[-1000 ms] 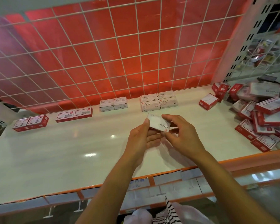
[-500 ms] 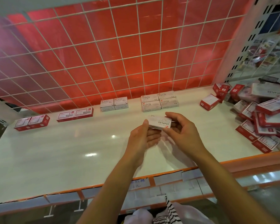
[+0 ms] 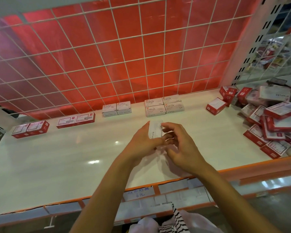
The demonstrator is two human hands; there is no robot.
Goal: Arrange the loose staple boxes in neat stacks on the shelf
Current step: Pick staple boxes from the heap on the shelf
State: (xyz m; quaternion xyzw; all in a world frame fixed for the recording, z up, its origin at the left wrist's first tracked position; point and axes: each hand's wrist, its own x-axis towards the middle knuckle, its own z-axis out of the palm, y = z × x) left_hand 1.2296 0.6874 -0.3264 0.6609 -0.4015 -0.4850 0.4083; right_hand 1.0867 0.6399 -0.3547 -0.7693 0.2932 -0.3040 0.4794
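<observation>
Both hands meet over the middle of the shelf (image 3: 57, 157), nearer its back edge than its orange front edge, with a white staple box (image 3: 155, 130) between them, held clear of the surface and turned on end so that its long side runs away from the person. The left hand (image 3: 146, 142) grasps it, the thumb laid up its left side and the fingers curled in beneath. The right hand (image 3: 180, 145) has its fingers curled, with one fingertip on the box's upper right corner. Whether it truly clamps the box or only steadies it I cannot tell, as the grip is blurred and partly hidden. Along the back edge, against the wire grid (image 3: 124, 47), the sorted boxes stand in a row. From the back left corner there is a pair of red boxes (image 3: 30, 129), then a second red pair (image 3: 76, 120), then a pair of white-grey boxes (image 3: 117, 108). After these comes a block of four white boxes (image 3: 164, 105) printed STAPLES, just behind the hands. Further right a lone red box (image 3: 216, 105) lies skewed. At the right end a heap of loose boxes (image 3: 275, 123), mostly red with some white, is tumbled from the back right corner to the front edge. A label strip (image 3: 138, 194) runs below the front edge.
</observation>
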